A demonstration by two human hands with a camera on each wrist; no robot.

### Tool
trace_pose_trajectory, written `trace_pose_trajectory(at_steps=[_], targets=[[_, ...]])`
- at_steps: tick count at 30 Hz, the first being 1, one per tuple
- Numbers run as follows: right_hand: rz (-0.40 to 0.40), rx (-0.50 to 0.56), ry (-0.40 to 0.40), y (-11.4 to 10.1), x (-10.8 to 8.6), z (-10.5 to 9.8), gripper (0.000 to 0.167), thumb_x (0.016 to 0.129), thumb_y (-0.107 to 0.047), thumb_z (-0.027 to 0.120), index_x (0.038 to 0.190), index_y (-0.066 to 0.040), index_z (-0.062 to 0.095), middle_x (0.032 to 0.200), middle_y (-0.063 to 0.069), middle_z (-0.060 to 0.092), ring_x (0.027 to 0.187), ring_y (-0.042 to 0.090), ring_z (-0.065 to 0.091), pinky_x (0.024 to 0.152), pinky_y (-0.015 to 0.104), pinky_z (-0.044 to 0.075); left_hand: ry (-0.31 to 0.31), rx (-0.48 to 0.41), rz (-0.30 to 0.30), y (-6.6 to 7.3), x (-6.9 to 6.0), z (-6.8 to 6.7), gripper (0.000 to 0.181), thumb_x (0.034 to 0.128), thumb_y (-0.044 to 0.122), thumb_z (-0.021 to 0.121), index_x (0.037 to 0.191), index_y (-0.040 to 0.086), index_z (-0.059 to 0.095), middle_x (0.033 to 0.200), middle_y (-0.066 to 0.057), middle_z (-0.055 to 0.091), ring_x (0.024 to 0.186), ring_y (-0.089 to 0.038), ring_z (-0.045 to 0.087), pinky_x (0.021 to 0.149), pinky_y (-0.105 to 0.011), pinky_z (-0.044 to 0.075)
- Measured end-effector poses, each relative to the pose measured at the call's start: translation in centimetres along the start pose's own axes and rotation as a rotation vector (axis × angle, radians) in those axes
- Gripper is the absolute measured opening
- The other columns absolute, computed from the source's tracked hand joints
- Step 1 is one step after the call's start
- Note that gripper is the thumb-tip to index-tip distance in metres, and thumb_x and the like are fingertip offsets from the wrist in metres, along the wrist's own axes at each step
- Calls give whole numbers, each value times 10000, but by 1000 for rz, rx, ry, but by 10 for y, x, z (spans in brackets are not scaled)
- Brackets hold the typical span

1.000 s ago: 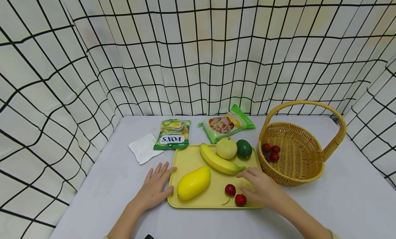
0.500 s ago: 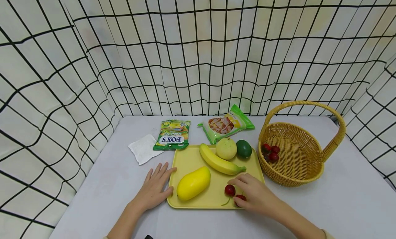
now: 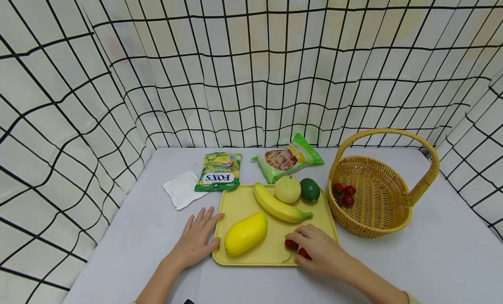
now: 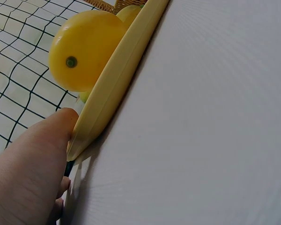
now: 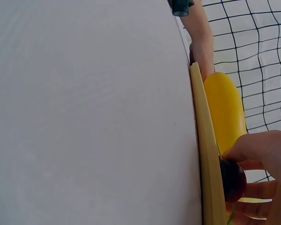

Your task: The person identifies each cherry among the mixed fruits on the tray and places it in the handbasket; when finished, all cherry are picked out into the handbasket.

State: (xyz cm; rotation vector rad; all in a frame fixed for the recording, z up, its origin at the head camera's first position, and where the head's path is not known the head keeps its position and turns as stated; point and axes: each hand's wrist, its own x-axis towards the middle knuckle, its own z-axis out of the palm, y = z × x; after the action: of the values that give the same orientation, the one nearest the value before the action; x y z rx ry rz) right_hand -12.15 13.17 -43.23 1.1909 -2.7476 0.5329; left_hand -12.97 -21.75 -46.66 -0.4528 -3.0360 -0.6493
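My right hand (image 3: 320,251) is over the front right of a yellow tray (image 3: 263,257), its curled fingers and thumb around two red cherries, one darker (image 3: 291,245) and one brighter (image 3: 304,253). Part of both is hidden by the fingers. In the right wrist view, a dark cherry (image 5: 232,180) sits between thumb and fingers, just inside the tray's rim. My left hand (image 3: 199,238) lies with fingers spread at the tray's left edge, its thumb touching the rim. Just right of it is a yellow mango (image 3: 246,233). Behind the right hand lies a banana (image 3: 279,205).
A pale green guava-like fruit (image 3: 287,189) and a dark green fruit (image 3: 310,189) sit at the tray's back. To the right stands a handled wicker basket (image 3: 377,203) with several cherries (image 3: 348,199). Two snack bags (image 3: 218,171) and a white packet (image 3: 184,189) lie behind.
My right hand has moved left and down from beside the banana's tip onto the two cherries, and its fingers have closed around them. The left hand has stayed still.
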Motion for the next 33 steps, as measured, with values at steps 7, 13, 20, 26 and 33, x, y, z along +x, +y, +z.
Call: trace_pose_trajectory(at_steps=[7,13,20,26,33], targets=[[-4,-11,7,1,0,5,348,766,-222,681,1106,-208,611,982,-83,546,857,71,482,735,274,459,-1,-2,3,0,-1,0,581,843,344,559,1384,204,399,1486,-136,234,1369,-338,133,1067,-556,11],[-21,-19,30,0,1,7,342,753,-210,693,1087,-207,618,953,-94,552,837,63,476,719,264,452,-5,0,-3,1,-1,0,583,844,345,556,1387,204,394,1489,-134,227,1371,-334,127,1068,-552,7],[-24,-15,29,-2,3,6,313,753,-209,708,1056,-185,634,919,-89,551,829,72,478,714,265,452,-11,7,-13,1,-1,-1,591,845,347,553,1393,201,387,1489,-135,225,1372,-334,123,1070,-552,10],[-32,-18,37,-4,3,5,305,743,-216,723,1035,-187,639,904,-91,547,822,71,476,708,258,450,-11,4,-15,2,-1,-1,592,843,343,557,1393,203,386,1489,-136,226,1371,-335,124,1069,-552,8],[-50,-13,69,-5,4,3,319,734,-222,734,1036,-172,642,903,-86,550,820,69,480,703,254,456,-12,5,-15,2,-1,-1,594,844,348,556,1394,205,386,1489,-134,227,1372,-334,123,1070,-551,8]])
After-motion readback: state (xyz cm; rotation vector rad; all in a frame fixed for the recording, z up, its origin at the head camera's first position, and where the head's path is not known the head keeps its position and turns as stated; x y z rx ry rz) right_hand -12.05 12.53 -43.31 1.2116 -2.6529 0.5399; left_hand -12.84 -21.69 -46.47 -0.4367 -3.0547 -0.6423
